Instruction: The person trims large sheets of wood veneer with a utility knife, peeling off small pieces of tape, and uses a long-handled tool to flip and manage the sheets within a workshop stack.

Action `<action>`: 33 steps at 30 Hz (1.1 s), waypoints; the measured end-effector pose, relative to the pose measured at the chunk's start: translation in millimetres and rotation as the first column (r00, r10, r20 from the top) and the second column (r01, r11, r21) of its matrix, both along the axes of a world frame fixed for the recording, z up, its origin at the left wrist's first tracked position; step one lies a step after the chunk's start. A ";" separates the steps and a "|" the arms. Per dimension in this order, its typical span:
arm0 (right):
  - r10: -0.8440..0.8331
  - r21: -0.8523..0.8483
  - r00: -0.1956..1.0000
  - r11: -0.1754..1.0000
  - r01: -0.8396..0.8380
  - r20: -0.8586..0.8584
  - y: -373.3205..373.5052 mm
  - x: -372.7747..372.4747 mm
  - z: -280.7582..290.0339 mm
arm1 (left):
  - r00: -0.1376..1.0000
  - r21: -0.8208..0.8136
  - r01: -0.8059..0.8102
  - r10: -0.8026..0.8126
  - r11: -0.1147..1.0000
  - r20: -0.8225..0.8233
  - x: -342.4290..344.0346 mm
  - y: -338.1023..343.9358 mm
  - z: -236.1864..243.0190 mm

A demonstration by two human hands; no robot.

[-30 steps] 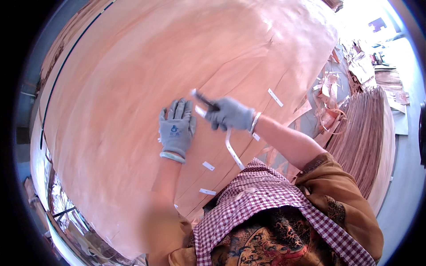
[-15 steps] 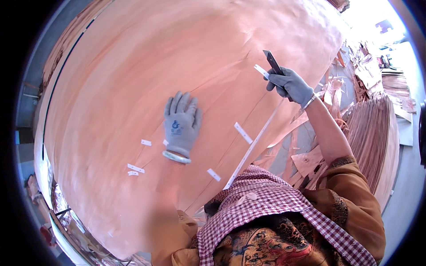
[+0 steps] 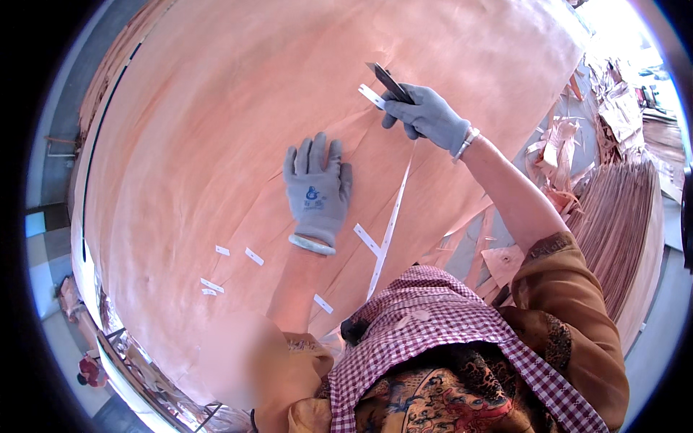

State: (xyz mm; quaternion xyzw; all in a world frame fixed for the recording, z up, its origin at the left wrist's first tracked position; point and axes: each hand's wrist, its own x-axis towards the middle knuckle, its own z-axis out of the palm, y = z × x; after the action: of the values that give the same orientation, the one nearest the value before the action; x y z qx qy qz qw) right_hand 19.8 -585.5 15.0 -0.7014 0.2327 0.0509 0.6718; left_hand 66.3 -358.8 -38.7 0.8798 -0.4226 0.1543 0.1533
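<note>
My left hand [image 3: 317,191], in a grey glove, lies palm down on the large pale pinkish wood veneer sheet [image 3: 180,180], fingers stretched out. Above it to the right, my gloved right hand [image 3: 426,119] grips a dark blade tool [image 3: 388,78], like a utility knife, together with the end of a white tape [image 3: 372,95]. A long straight run of tape [image 3: 390,224] extends from below that hand toward the checked apron [image 3: 426,310]. Short tape pieces [image 3: 254,256] are scattered on the veneer around my left wrist, some across its fine cracks.
A thick stack of veneer sheets [image 3: 606,231] stands at the right, with torn veneer scraps [image 3: 556,151] beside and behind it. A dark thin strip [image 3: 101,126] runs along the sheet's left edge. A person in red [image 3: 90,372] is small at the lower left, beyond a metal frame.
My right hand moved up and right with knife and tape, the tape straightening, then shifted back left. My left hand slid slightly up and right. The view shifted slightly.
</note>
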 end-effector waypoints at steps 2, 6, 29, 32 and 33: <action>0.000 -0.029 1.000 1.000 0.000 0.014 3.0 7.7 -4.9 | 1.000 0.035 -0.027 0.027 0.999 -0.012 -1.5 1.7 1.5; -0.025 -0.194 0.995 0.981 0.007 -0.094 -1.5 21.0 -1.2 | 0.992 0.140 -0.056 0.072 0.989 -0.105 -12.4 2.9 1.2; 0.323 -0.745 0.946 0.633 -0.209 0.010 23.6 61.5 -35.9 | 0.961 -0.070 -0.183 0.164 0.981 -0.222 3.5 2.5 -24.8; 0.350 -0.730 0.930 0.606 -0.314 -0.110 23.1 65.6 -27.9 | 0.953 -0.011 -0.198 0.190 0.980 -0.236 11.8 0.2 -23.8; 0.355 -0.749 0.929 0.586 -0.310 -0.106 22.1 66.0 -29.1 | 0.954 0.018 -0.191 0.190 0.981 -0.232 13.0 -0.7 -23.8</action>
State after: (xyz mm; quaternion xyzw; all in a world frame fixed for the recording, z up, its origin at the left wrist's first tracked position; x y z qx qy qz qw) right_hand 85.9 -563.4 -14.1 -0.9480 0.0788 0.0550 0.3036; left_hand 79.4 -359.5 -62.5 0.9281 -0.3147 0.0652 0.1880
